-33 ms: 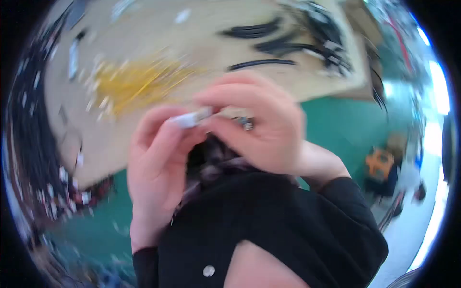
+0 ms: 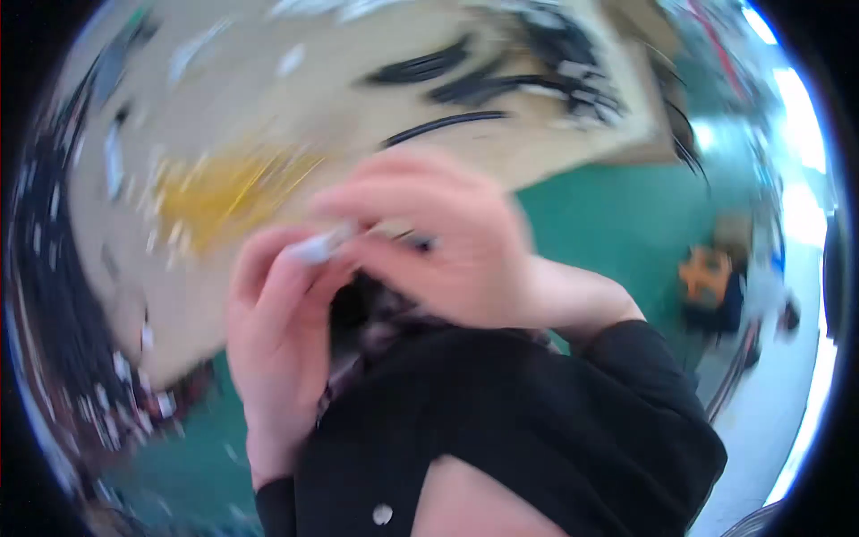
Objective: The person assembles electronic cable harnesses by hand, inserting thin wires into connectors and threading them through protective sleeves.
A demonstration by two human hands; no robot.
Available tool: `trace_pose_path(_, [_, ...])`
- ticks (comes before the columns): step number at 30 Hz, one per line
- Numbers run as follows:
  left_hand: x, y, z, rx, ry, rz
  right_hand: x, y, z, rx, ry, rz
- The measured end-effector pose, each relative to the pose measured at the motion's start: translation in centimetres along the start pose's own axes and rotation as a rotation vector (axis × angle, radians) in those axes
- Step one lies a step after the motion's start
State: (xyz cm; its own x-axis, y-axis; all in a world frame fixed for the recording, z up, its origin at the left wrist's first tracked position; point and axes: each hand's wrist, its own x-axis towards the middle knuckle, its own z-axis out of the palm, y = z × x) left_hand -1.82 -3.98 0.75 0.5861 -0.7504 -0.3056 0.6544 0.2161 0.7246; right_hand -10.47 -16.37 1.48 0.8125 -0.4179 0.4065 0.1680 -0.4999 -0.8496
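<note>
And here the white piece [image 2: 311,250] is held up between the hands, seen against the near edge of the table [image 2: 313,107]: its body is pinched by the thumb and fingers of the left hand [image 2: 277,322]. At its paler end, the curled fingertips of the right hand [image 2: 456,242] are set close; whether that end is gripped or merely touched cannot be told through the blur. A dark bit [image 2: 422,242] is half hidden by the right fingers.

The danger now: so small a thing could be twisted askew, or squeezed out, if the hands were pulled out of line. With much of it covered by fingers, a slip could be missed. If dropped, it could be lost among the yellow wires [image 2: 233,192] just beyond, or down on the green floor [image 2: 591,215]. By the black cables [image 2: 420,67], farther off, little trouble is threatened.
</note>
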Motion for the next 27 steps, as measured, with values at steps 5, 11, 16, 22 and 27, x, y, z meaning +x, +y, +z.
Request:
trace_pose_path(5, [1.2,-1.6,1.9,0.053,-0.338,-0.095,-2.1,-1.3,-2.9,0.043,0.181,-0.004])
trace_pose_path(11, [2.8,-3.6,7.0,0.235,-0.772,-0.245,-6.3,-3.2,-5.7,-0.079,0.399,0.069])
trace_pose_path(16, [1.5,-4.9,9.9,0.263,-0.957,-0.449,-9.3,-5.4,-7.2,-0.227,0.620,0.047])
trace_pose_path(22, [1.4,-5.9,11.6,0.513,-0.824,-0.503,-11.1,-5.0,-7.5,-0.247,0.691,0.035])
trace_pose_path(27, [1.9,-7.1,12.5,0.594,-0.798,-0.640,-12.7,-4.2,-8.4,-0.337,0.726,-0.104])
